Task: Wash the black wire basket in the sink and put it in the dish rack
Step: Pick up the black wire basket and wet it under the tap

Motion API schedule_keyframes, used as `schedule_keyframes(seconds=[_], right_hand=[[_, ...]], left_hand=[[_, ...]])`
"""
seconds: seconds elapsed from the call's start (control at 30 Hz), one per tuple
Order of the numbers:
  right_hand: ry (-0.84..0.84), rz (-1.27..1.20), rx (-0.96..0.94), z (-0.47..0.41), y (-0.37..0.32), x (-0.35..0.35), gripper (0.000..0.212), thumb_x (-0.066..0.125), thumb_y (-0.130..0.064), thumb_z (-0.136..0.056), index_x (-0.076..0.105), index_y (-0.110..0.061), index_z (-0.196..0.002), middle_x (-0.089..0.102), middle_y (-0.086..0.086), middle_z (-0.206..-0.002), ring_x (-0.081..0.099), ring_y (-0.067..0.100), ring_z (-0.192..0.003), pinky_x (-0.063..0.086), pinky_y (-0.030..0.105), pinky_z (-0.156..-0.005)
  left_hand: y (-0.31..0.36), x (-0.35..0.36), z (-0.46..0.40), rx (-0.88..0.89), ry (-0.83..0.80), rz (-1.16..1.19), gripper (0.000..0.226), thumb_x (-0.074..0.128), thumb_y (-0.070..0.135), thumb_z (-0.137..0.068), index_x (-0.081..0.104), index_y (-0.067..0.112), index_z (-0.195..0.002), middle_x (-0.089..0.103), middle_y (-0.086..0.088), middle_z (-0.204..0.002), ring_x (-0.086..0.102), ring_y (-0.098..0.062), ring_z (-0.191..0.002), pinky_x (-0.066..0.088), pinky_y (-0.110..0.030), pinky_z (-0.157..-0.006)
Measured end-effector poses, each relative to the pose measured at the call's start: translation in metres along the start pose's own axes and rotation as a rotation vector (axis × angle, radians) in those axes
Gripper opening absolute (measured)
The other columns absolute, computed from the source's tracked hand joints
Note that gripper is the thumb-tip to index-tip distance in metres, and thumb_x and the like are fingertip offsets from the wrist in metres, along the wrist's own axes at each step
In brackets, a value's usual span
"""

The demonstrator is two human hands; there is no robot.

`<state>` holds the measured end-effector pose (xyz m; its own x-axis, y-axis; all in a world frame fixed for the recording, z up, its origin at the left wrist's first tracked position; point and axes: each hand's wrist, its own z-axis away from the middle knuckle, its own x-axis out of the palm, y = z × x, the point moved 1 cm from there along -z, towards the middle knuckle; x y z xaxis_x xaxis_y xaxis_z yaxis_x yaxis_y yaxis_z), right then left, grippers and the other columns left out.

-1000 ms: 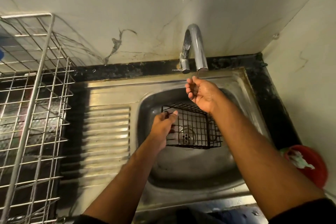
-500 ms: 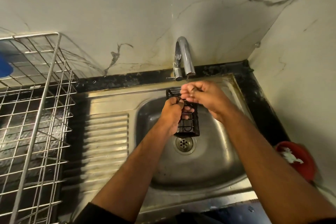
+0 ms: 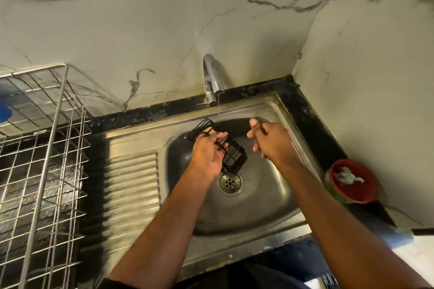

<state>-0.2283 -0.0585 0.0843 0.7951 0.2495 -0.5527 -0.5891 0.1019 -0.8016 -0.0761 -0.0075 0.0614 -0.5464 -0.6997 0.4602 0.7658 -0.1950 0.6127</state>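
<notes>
Black wire basket (image 3: 231,155) tilts under the tap's (image 3: 212,82) trickle, left hand (image 3: 207,155) grasping it; right hand (image 3: 267,141) alongside, fingers loosely curled, holding nothing.

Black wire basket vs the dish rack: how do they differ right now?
The black wire basket is dark and small; the dish rack is bare silvery metal and far larger. The basket is held tilted over the sink by the left hand, under the tap's thin stream; the rack stands upright on the counter to the left, untouched. Both are open wire grids.
</notes>
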Motion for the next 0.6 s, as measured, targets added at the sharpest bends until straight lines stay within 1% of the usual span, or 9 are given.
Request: schedule_keyframes(seconds=[0.1, 0.13, 0.17, 0.23, 0.27, 0.33, 0.4, 0.5, 0.6], right_hand=[[0.070, 0.109, 0.049, 0.016, 0.010, -0.008, 0.065, 0.037, -0.067, -0.098, 0.071, -0.013, -0.086, 0.070, 0.006, -0.074, 0.067, 0.016, -0.066, 0.052, 0.028, -0.057], [0.068, 0.168, 0.047, 0.020, 0.018, -0.011, 0.067, 0.036, -0.070, -0.096, 0.070, -0.014, -0.083, 0.070, 0.007, -0.076, 0.067, 0.020, -0.070, 0.052, 0.031, -0.063], [0.052, 0.214, 0.026, 0.023, 0.026, -0.016, 0.062, 0.041, -0.069, -0.095, 0.068, -0.015, -0.082, 0.069, 0.006, -0.076, 0.067, 0.021, -0.072, 0.051, 0.032, -0.062], [-0.013, 0.291, -0.025, 0.029, 0.043, -0.026, 0.036, 0.054, -0.053, -0.097, 0.064, -0.022, -0.083, 0.064, -0.001, -0.075, 0.064, 0.016, -0.071, 0.044, 0.026, -0.056], [-0.024, 0.318, -0.044, 0.032, 0.050, -0.032, 0.025, 0.059, -0.045, -0.097, 0.065, -0.024, -0.084, 0.064, -0.004, -0.076, 0.063, 0.014, -0.072, 0.043, 0.024, -0.057], [0.015, 0.296, -0.047, 0.038, 0.068, -0.050, 0.014, 0.063, -0.034, -0.096, 0.071, -0.023, -0.091, 0.068, -0.005, -0.085, 0.065, 0.014, -0.079, 0.050, 0.027, -0.068], [0.069, 0.260, -0.033, 0.047, 0.083, -0.071, 0.013, 0.062, -0.023, -0.096, 0.074, -0.021, -0.101, 0.071, -0.004, -0.095, 0.067, 0.014, -0.086, 0.054, 0.029, -0.076], [0.202, 0.292, -0.032, 0.059, 0.102, -0.102, 0.015, 0.060, -0.015, -0.095, 0.072, -0.021, -0.102, 0.070, -0.002, -0.099, 0.067, 0.016, -0.087, 0.051, 0.028, -0.076], [0.340, 0.331, 0.006, 0.070, 0.121, -0.130, 0.020, 0.058, -0.014, -0.095, 0.070, -0.019, -0.110, 0.065, 0.001, -0.105, 0.066, 0.023, -0.093, 0.047, 0.025, -0.078]], left_hand=[[-0.006, 0.000, 0.014, -0.020, -0.014, 0.011, 0.014, 0.044, 0.011, -0.106, 0.057, 0.015, -0.102, 0.065, -0.006, -0.083, 0.067, -0.018, -0.084, 0.051, -0.042, -0.080], [-0.008, 0.000, 0.018, -0.018, -0.020, 0.010, 0.014, 0.044, 0.013, -0.107, 0.056, 0.016, -0.100, 0.064, -0.005, -0.082, 0.066, -0.018, -0.082, 0.051, -0.043, -0.080], [-0.011, 0.001, 0.022, -0.017, -0.022, 0.006, 0.014, 0.045, 0.016, -0.107, 0.055, 0.018, -0.098, 0.062, -0.004, -0.079, 0.065, -0.018, -0.079, 0.050, -0.043, -0.079], [-0.017, 0.005, 0.030, -0.015, -0.017, 0.011, 0.015, 0.045, 0.020, -0.107, 0.054, 0.019, -0.095, 0.057, -0.001, -0.073, 0.061, -0.016, -0.071, 0.049, -0.044, -0.079], [-0.020, 0.008, 0.033, -0.009, -0.011, 0.013, 0.015, 0.045, 0.021, -0.107, 0.053, 0.019, -0.094, 0.055, -0.001, -0.072, 0.058, -0.015, -0.068, 0.048, -0.045, -0.078], [-0.030, 0.018, 0.042, 0.022, 0.000, -0.012, 0.007, 0.046, 0.018, -0.107, 0.052, 0.017, -0.103, 0.052, -0.002, -0.074, 0.055, -0.014, -0.067, 0.049, -0.044, -0.074], [-0.043, 0.029, 0.054, 0.052, 0.020, -0.058, 0.005, 0.048, 0.015, -0.106, 0.049, 0.016, -0.110, 0.053, -0.004, -0.079, 0.054, -0.018, -0.071, 0.048, -0.041, -0.069], [-0.065, 0.041, 0.068, 0.067, 0.051, -0.161, 0.010, 0.048, 0.015, -0.106, 0.048, 0.017, -0.097, 0.055, -0.004, -0.087, 0.055, -0.018, -0.075, 0.049, -0.037, -0.064], [-0.087, 0.051, 0.079, 0.125, 0.049, -0.336, 0.015, 0.045, 0.020, -0.107, 0.048, 0.020, -0.092, 0.057, -0.003, -0.092, 0.055, -0.015, -0.074, 0.048, -0.029, -0.060]])
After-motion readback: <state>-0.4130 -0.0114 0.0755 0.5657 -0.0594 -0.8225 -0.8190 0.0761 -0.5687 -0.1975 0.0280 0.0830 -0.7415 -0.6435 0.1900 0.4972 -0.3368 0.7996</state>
